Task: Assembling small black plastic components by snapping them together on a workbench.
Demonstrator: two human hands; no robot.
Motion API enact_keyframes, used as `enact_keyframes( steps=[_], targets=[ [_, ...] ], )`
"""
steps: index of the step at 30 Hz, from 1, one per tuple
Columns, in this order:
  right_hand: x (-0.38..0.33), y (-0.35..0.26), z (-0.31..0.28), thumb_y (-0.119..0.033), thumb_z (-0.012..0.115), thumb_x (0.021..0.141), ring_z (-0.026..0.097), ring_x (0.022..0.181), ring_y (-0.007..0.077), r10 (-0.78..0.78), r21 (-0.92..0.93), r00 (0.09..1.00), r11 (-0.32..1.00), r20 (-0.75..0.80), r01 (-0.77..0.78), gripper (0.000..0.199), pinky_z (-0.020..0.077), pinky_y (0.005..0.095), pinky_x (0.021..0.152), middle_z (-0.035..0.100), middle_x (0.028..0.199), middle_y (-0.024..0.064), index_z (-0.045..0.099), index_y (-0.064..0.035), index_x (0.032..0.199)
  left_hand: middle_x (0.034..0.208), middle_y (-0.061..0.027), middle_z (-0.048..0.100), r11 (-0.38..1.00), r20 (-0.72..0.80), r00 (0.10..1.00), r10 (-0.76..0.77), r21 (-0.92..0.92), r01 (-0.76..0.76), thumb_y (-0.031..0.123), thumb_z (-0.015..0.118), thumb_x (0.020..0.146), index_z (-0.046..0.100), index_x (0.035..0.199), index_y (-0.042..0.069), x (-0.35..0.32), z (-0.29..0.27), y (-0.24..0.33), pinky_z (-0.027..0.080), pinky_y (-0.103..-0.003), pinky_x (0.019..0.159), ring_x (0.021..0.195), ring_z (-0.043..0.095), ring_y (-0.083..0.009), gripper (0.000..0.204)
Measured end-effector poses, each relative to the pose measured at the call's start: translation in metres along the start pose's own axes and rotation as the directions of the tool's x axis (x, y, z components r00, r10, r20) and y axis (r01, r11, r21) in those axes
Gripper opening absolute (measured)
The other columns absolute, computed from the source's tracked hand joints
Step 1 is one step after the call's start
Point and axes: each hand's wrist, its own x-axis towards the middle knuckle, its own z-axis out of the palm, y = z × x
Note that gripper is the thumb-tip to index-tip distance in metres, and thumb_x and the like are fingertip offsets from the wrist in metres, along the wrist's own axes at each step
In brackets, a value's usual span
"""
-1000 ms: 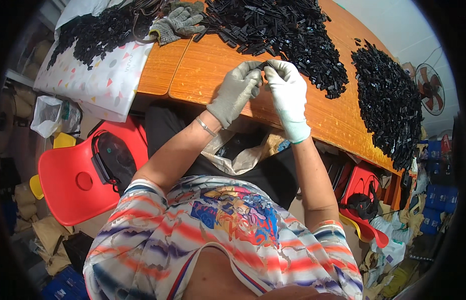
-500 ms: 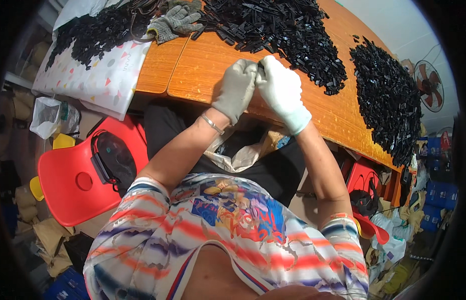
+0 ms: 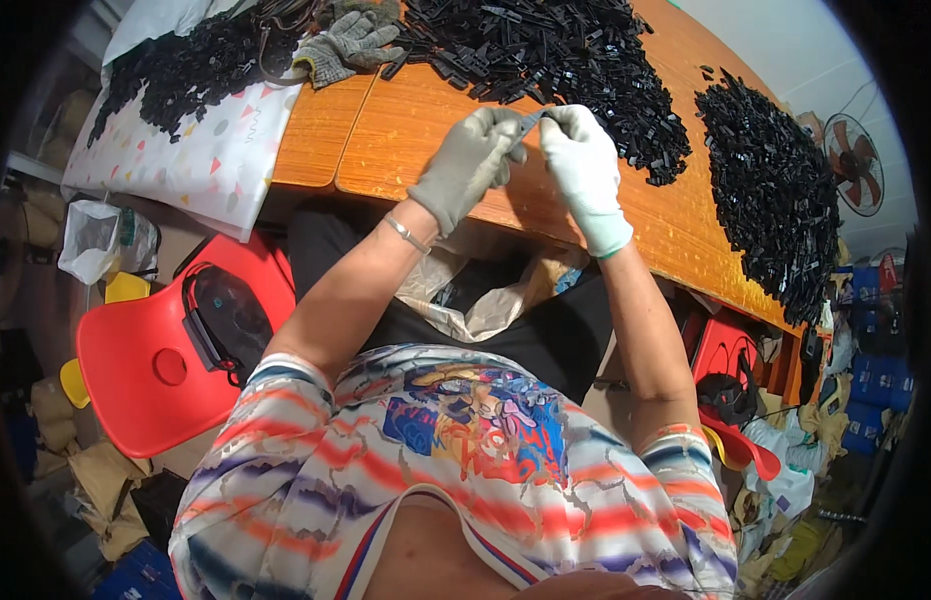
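Observation:
My left hand (image 3: pixel 473 165), in a grey-palmed glove, is closed with its fingertips pinched on a small slim black plastic piece (image 3: pixel 531 121). The other end of that piece meets the fingers of my right hand (image 3: pixel 581 165), gloved in white and also closed. Both hands are above the front part of the wooden table (image 3: pixel 395 130). Most of the piece is hidden by the gloves, so its exact shape cannot be made out. Beyond the hands lies a large heap of black plastic pieces (image 3: pixel 545 50).
Another black heap (image 3: pixel 765 190) covers the table's right side. On the left, a patterned cloth (image 3: pixel 175 170) bears more black pieces. A grey knit glove (image 3: pixel 347 45) lies at the back. A bag (image 3: pixel 485 310) opens below the table edge, and a red chair (image 3: pixel 135 370) stands at left.
My hands have drawn slightly apart, the left moving left and the right moving right. The slim black piece now shows between them.

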Motion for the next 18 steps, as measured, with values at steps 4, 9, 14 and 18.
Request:
enact_keyframes(
  steps=[4,9,14,18],
  targets=[
    [-0.006,0.006,-0.013,-0.022,0.059,0.089,0.061,0.075,0.0091,0.009,0.285,0.976,0.956,0.217,-0.073,0.024,0.0482,0.0247,0.067,0.065,0.083,0.0035,0.065,-0.0053,0.104,0.073,-0.0014,0.056,0.994,-0.054,0.993,-0.100,-0.039,0.098,0.023,0.049,0.098,0.053,0.113,0.002,-0.009,-0.012,-0.007,0.030,-0.017,0.041,0.049,0.041,-0.0033,0.026],
    [-0.026,-0.004,-0.022,-0.028,0.054,0.094,0.060,0.076,0.0111,0.022,0.625,0.873,0.689,0.488,-0.367,0.028,0.0504,0.0251,0.066,0.062,0.087,0.0039,0.062,-0.0020,0.104,0.076,-0.0010,0.057,0.984,0.003,0.995,-0.104,-0.148,0.103,0.019,0.049,0.098,0.051,0.119,0.003,-0.023,-0.006,-0.009,0.029,-0.014,0.042,0.049,0.039,-0.0011,0.026],
    [-0.041,0.007,0.009,-0.022,0.062,0.089,0.056,0.063,0.0080,0.006,0.665,0.929,0.696,0.371,-0.270,0.021,0.0410,0.0217,0.056,0.062,0.070,0.0020,0.065,-0.0015,0.086,0.084,-0.0016,0.058,0.927,0.067,0.993,-0.097,-0.358,0.115,0.024,0.049,0.100,0.050,0.123,0.005,-0.044,-0.001,-0.014,0.027,-0.012,0.046,0.058,0.041,-0.0002,0.030],
    [-0.044,-0.006,-0.002,-0.027,0.066,0.087,0.052,0.058,0.0067,-0.019,0.458,0.815,0.835,0.579,-0.306,0.028,0.0405,0.0216,0.053,0.062,0.067,0.0015,0.065,-0.0022,0.074,0.088,-0.0026,0.057,0.960,0.232,0.972,-0.033,-0.262,0.095,0.022,0.048,0.099,0.046,0.132,0.003,-0.066,-0.026,-0.025,0.036,-0.015,0.055,0.065,0.044,-0.0036,0.038]
  ],
)
